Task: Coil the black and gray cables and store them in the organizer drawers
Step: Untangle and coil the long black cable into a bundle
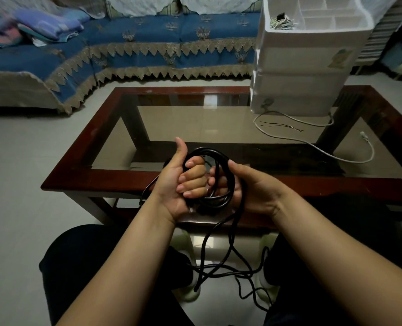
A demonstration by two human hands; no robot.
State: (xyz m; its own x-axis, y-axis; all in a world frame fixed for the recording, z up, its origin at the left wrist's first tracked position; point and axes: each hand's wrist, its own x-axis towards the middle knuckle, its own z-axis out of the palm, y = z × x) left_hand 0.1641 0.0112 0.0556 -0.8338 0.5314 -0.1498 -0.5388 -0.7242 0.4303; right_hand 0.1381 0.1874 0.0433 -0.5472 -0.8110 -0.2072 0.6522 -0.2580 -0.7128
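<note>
Several loops of the black cable (215,161) are gathered above the table's near edge. My left hand (183,182) grips the coil with its fingers curled round the loops and its thumb raised. My right hand (247,184) holds the coil's right side, thumb on top. The loose rest of the black cable hangs down between my knees onto the floor. A gray cable (317,147) lies uncoiled on the glass at the right. The white organizer (301,67) with stacked drawers stands at the table's far right; its top tray holds a small bundle of wires.
The glass-topped table (115,177) has a dark red wooden frame. Two thin dark wires (282,125) lie on the glass near the organizer. A blue-covered sofa (148,43) runs behind the table, with pillows at its left end. My knees and light shoes are below.
</note>
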